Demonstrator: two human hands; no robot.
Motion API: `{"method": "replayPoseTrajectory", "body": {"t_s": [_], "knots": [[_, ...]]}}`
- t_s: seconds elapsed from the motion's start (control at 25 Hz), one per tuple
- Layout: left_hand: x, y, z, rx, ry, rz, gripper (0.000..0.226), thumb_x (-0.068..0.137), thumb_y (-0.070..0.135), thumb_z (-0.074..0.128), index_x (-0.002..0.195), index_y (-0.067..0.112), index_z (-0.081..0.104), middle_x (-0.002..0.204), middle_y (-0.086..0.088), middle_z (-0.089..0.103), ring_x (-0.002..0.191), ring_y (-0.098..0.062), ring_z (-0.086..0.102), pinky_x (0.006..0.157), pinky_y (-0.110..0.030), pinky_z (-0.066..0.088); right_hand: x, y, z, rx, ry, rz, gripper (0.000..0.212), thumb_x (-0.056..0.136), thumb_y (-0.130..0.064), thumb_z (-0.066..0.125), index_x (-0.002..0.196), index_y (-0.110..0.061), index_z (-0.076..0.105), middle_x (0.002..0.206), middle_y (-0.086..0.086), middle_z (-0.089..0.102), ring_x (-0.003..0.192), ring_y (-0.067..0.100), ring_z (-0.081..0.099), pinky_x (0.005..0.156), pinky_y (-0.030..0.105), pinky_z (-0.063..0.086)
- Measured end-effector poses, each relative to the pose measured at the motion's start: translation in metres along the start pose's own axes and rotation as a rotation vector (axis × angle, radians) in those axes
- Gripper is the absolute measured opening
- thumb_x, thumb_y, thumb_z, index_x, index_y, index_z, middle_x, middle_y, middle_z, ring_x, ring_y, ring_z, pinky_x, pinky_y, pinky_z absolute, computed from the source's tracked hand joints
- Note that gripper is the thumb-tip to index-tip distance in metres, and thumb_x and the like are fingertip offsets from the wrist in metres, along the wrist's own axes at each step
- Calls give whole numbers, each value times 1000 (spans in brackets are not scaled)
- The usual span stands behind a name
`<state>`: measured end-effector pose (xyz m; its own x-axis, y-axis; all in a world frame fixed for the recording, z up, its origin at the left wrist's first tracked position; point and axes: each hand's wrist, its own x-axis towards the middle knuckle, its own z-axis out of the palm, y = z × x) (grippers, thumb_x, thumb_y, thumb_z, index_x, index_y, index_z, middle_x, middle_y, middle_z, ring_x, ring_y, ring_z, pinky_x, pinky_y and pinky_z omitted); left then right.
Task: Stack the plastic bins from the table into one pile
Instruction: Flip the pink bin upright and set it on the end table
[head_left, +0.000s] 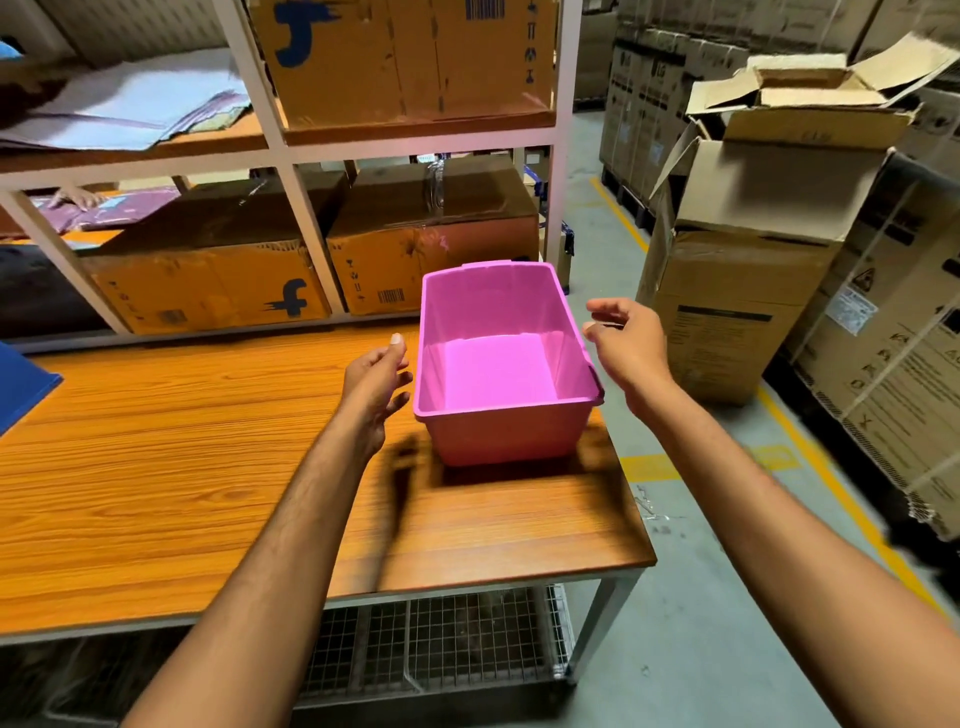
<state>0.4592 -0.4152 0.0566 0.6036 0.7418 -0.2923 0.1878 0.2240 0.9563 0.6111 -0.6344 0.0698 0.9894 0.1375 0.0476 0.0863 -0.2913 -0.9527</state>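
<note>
Pink bin (501, 364) sits upright near the worktop's (182, 441) right corner, left hand (375, 384) and right hand (626, 345) open, empty, flanking it. Best to grip both side rims evenly, then lift straight.

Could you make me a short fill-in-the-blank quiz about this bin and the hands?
1. The bin on the wooden table is coloured ____.
2. Inside, the bin is ____.
3. The left hand and right hand are on opposite ____ of the bin.
4. Both hands are ____, holding nothing.

Missing words: pink; empty; sides; open
</note>
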Motion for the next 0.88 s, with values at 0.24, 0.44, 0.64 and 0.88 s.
{"method": "replayPoseTrajectory", "body": {"t_s": [0.24, 0.44, 0.64, 0.88], "knots": [[-72, -32, -28, 61, 117, 309, 24, 99, 30, 63, 122, 25, 69, 111, 12, 70, 108, -17, 67, 84, -36, 54, -83, -10, -11, 97, -144, -253, 23, 89, -3, 66, 106, -16, 74, 99, -9, 74, 86, 3, 67, 84, 26, 56], [-128, -64, -62, 257, 195, 498, 30, 97, 26, 66, 127, 30, 64, 115, 10, 68, 105, -6, 64, 79, -19, 48, -133, 1, 1, 132, -379, -251, 26, 89, -3, 69, 112, -15, 72, 101, 1, 76, 89, 7, 68, 84, 19, 54], [-180, -95, -123, 580, 241, 530, 40, 98, 38, 62, 137, 40, 53, 129, 18, 58, 116, -3, 57, 77, -34, 54, -196, 6, 24, 45, -469, -273, 28, 89, -12, 73, 114, -23, 69, 99, -4, 74, 87, 7, 67, 78, 15, 53], [-225, -130, -241, 915, 336, 529, 59, 97, 38, 62, 152, 30, 43, 153, 5, 45, 140, -18, 41, 101, -41, 37, -314, 4, 92, -183, -558, -388, 35, 92, -32, 70, 127, -32, 63, 109, -19, 68, 105, 0, 63, 82, 36, 58]]}}
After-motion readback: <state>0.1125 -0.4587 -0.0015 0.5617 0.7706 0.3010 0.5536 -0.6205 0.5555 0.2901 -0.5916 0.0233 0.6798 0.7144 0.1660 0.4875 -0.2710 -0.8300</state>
